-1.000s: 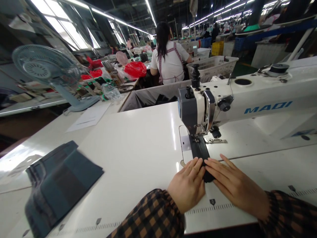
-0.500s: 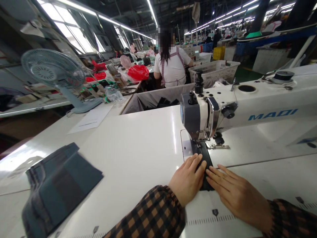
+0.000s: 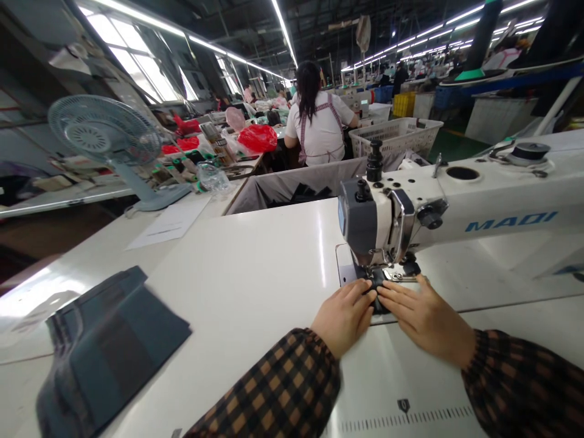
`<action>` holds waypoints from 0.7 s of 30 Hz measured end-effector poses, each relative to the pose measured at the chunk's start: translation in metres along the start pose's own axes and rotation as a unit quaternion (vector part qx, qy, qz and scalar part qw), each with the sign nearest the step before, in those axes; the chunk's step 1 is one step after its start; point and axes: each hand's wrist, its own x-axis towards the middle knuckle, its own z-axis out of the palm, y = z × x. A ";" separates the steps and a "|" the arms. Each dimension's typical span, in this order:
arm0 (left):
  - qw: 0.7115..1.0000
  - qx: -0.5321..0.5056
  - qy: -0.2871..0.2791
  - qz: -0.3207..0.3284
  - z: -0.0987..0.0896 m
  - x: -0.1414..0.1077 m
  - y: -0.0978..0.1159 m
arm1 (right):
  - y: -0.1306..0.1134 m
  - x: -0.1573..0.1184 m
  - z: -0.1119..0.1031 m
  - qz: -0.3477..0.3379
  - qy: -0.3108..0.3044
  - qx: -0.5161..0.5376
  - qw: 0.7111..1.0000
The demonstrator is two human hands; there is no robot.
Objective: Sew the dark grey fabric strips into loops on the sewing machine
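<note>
Right of the frame's centre, on the white surface point(image 3: 255, 292): dark strip point(image 3: 382, 312), reaching below the left end of the sewing machine point(image 3: 359, 222) and partly covered by fingers. At its left side, left hand point(image 3: 343, 317), palm down, fingers close together, tips upon the strip. At its right side, right hand point(image 3: 427, 316), fingers stretched and a little spread, tips also upon the strip, near to the other ones. Not possible to tell pinching from only pressing, the undersides of both hands being hidden. Compared with half a second ago, a shift of both hands nearer to the machine, with a shorter piece of strip visible on the near side. By judgement, from this: little length remaining to guide, and careful placing of fingers needed so close to the machine. At lower left, well apart from both hands: folded dark cloth point(image 3: 121, 340), untouched.
</note>
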 end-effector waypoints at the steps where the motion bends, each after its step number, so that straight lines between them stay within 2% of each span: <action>1: 1.000 -0.003 -0.001 0.008 -0.001 0.001 -0.001 | 0.002 -0.001 -0.001 0.000 -0.009 0.004 1.000; 5: 0.999 -0.005 -0.001 0.033 -0.004 0.003 -0.001 | 0.002 -0.003 -0.008 0.007 -0.013 0.010 1.000; 12: 0.996 0.053 0.009 0.068 -0.002 0.004 0.004 | -0.006 0.000 -0.014 0.028 0.011 0.024 0.999; 15: 0.996 0.068 0.017 0.062 -0.002 0.005 0.005 | -0.004 0.000 -0.014 0.013 -0.005 0.024 1.000; 21: 0.997 0.062 -0.005 0.046 -0.002 0.007 0.003 | -0.001 -0.001 -0.012 0.005 -0.015 0.024 1.000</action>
